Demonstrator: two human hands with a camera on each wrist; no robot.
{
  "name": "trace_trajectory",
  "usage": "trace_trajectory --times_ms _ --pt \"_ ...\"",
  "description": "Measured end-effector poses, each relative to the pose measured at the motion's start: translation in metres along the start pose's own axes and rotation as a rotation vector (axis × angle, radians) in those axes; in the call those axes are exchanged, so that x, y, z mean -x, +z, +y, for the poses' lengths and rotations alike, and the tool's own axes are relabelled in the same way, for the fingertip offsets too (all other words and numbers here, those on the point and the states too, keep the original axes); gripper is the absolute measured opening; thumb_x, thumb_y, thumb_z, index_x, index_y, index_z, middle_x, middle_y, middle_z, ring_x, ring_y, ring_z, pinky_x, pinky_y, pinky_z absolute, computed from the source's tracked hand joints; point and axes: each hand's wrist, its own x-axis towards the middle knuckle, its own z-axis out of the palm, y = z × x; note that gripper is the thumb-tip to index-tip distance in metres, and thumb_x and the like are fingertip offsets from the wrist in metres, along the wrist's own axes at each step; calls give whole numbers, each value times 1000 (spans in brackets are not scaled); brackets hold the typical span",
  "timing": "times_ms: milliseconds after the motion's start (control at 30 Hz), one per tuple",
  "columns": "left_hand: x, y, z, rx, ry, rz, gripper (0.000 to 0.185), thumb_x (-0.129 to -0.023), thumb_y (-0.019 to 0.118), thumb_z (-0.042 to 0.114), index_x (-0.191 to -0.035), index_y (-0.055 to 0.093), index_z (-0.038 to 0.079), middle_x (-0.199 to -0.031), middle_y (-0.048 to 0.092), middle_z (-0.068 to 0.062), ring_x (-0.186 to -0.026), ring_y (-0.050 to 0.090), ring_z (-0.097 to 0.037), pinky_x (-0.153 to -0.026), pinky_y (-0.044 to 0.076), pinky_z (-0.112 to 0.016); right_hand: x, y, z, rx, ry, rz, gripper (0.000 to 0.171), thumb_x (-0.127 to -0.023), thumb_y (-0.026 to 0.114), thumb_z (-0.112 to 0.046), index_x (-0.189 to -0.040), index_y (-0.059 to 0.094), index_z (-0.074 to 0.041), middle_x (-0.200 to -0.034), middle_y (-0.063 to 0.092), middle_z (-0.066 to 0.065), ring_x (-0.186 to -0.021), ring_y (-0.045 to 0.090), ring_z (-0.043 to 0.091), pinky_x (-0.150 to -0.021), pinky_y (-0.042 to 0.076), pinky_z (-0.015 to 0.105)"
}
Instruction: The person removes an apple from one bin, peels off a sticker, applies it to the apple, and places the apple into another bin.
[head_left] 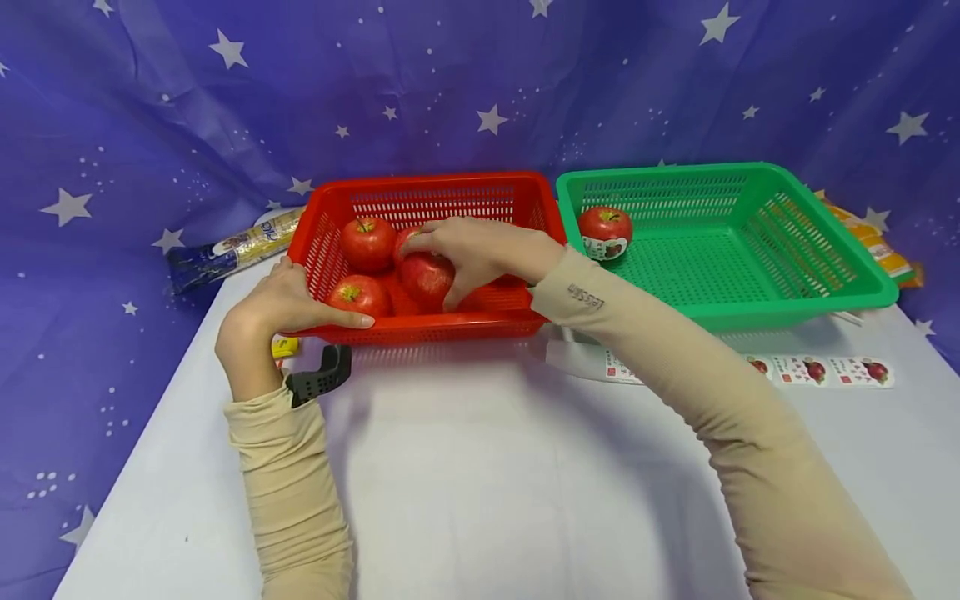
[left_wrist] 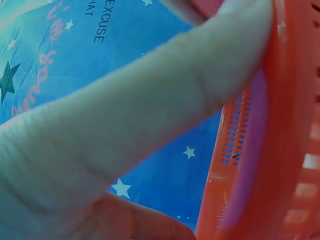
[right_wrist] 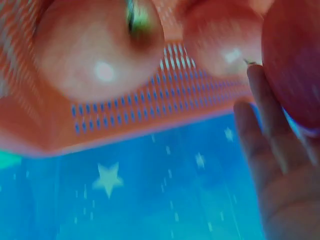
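The right hand (head_left: 468, 250) reaches into the red plastic basket (head_left: 450, 327) from its 3 o'clock side, fingers curled down over a red apple (head_left: 426, 279) near the basket's middle; in the right wrist view the fingers (right_wrist: 260, 125) lie against that apple's (right_wrist: 295, 65) skin, so the hand grips it. The apple sits low in the basket, touching its neighbours. A second apple (head_left: 367, 243) lies at about 10 o'clock from the gripped one, and a third (head_left: 358, 296) at about 8 o'clock, close to the basket's near left corner.

The left hand (head_left: 281, 304) holds the basket's near left corner, at 7 o'clock of the basket: the thumb (head_left: 341, 319) stretches along the front rim, and the remaining fingers go round the corner, where how they lie cannot be told. The left wrist view shows one finger (left_wrist: 150, 105) pressed flat against the orange-red rim (left_wrist: 280, 125).

At 3 o'clock of the red basket, just beside it, stands a green plastic basket (head_left: 795, 310) holding one apple with a sticker (head_left: 604, 232) in its left far corner. On the white table (head_left: 480, 483), at 6 o'clock of the green basket, lies a strip of apple stickers (head_left: 821, 370). A black clip-like object (head_left: 324, 375) sits under the left wrist. A wrapped roll (head_left: 232, 248) lies at 9 o'clock of the red basket.
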Motion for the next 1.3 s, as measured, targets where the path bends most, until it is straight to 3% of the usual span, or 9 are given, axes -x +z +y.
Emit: trace_trajectory --times_ms 200,333,400,500,600,733,867,1100,1300 --pt "-1 5 1 3 37 -14 110 -68 74 66 -139 34 -8 -138 35 -32 -122 37 -45 -99 38 -61 69 1 -4 -38 64 317 81 -72 81 -44 -142 45 -24 -140 46 7 -116 57 28 -96 49 45" --pt "-1 7 1 -5 41 -15 111 -68 74 66 -141 33 -8 -139 34 -33 -124 34 -47 -101 36 -63 110 19 -7 -205 37 521 81 -67 86 -39 -137 51 -19 -133 52 6 -113 58 26 -89 53 43" --pt "-1 6 1 -5 44 -11 111 -68 74 65 -141 32 -7 -140 34 -33 -125 34 -47 -101 35 -63 127 34 -11 -277 16 568 80 -65 88 -37 -135 53 -17 -129 54 6 -113 58 24 -87 55 42" --pt "-2 5 -1 -5 44 0 111 -68 74 66 -141 32 -8 -139 34 -32 -123 35 -46 -100 36 -63 147 58 -21 -304 24 541 80 -64 88 -39 -133 55 -18 -123 56 5 -105 60 22 -82 56 41" --pt "-1 3 -3 -17 36 14 109 -67 73 68 -136 36 -9 -134 36 -31 -117 38 -44 -95 40 -61 157 83 -30 -269 50 444 81 -63 87 -46 -133 55 -21 -119 56 4 -98 62 19 -79 56 38" --pt "-1 1 -7 -24 40 17 108 -68 74 67 -135 36 -9 -133 36 -31 -115 40 -44 -92 41 -61 159 113 -37 -222 68 359 81 -61 87 -49 -131 56 -22 -117 55 4 -98 61 19 -82 55 37" --pt "-1 2 -7 -9 42 17 109 -69 74 66 -137 33 -9 -133 38 -32 -115 42 -46 -93 41 -61 157 135 -35 -217 106 364 84 -62 87 -47 -134 54 -20 -120 54 5 -103 59 21 -86 54 39" --pt "0 4 -4 -26 41 16 105 -68 73 68 -129 39 -11 -123 42 -29 -107 46 -42 -84 45 -52 154 153 -30 -344 113 335 94 -71 84 -43 -149 34 -25 -137 44 3 -118 56 21 -95 51 40" --pt "-3 5 1 -24 59 16 102 -68 73 67 -130 41 -8 -124 43 -28 -106 46 -40 -83 45 -50 162 153 -24 -407 116 314 94 -73 83 -39 -150 31 -26 -141 40 2 -125 50 20 -99 48 40"
